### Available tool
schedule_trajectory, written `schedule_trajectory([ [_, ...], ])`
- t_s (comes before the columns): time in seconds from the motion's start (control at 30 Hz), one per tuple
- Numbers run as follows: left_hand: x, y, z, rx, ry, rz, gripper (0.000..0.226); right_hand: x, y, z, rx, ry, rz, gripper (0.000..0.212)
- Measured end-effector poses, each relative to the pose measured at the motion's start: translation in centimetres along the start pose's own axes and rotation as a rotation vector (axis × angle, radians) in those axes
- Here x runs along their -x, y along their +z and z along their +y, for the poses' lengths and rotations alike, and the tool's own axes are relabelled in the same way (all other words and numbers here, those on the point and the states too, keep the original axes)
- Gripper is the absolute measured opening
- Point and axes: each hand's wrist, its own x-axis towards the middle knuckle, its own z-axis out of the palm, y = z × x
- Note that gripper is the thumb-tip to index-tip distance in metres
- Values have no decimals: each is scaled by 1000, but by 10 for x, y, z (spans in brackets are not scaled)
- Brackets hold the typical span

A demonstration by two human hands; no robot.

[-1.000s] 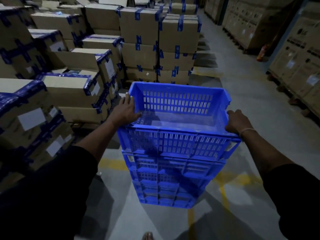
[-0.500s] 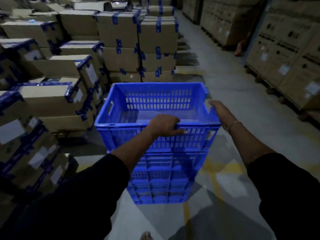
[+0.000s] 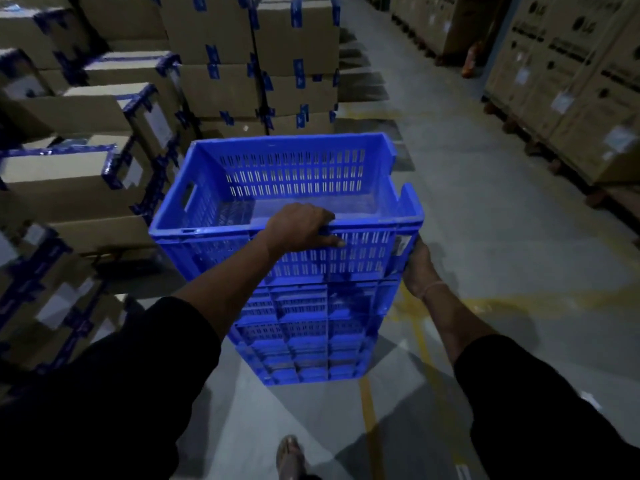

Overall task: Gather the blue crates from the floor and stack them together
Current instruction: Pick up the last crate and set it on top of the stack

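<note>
Top crate sits on crate stack on floor; L hand grips its near rim, R hand at near-right corner, grip state can't tell.

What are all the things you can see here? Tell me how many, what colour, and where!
Blue slotted plastic crates: a stack, exact count unclear, blue, standing on the floor in the middle.
Brown cardboard boxes with blue tape: many, brown and blue, piled at the left and behind the crates.
Large brown cardboard cartons: several, brown, lined up along the right side.
Grey concrete floor: one, grey, with yellow painted lines near the crates.
Foot: one, at the bottom edge.
Black sleeves: two, black, at the bottom corners.
Left hand: one, fingers curled over the near rim of the top crate.
Right hand: one, against the crates' right side, mostly hidden.
</note>
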Motion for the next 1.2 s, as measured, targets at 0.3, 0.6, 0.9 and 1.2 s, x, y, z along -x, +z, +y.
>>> schedule_trajectory([
  [0.3, -3, 6, -2, -35, -11, 28, 56, 8, 10, 10, 15, -7, -2, 43],
  [0.6, -3, 4, 0, -63, -25, 12, 52, -10, -13, -75, 105, -221, 21, 61],
  [0.9, -2, -1, 7, -166, -74, -5, 52, 12, 120, -78, 1442, -685, -147, 65],
  [1.2, 67, 1, -59, -157, -66, 142, 61, 40, 129, -77, 1799, -597, -38, 72],
])
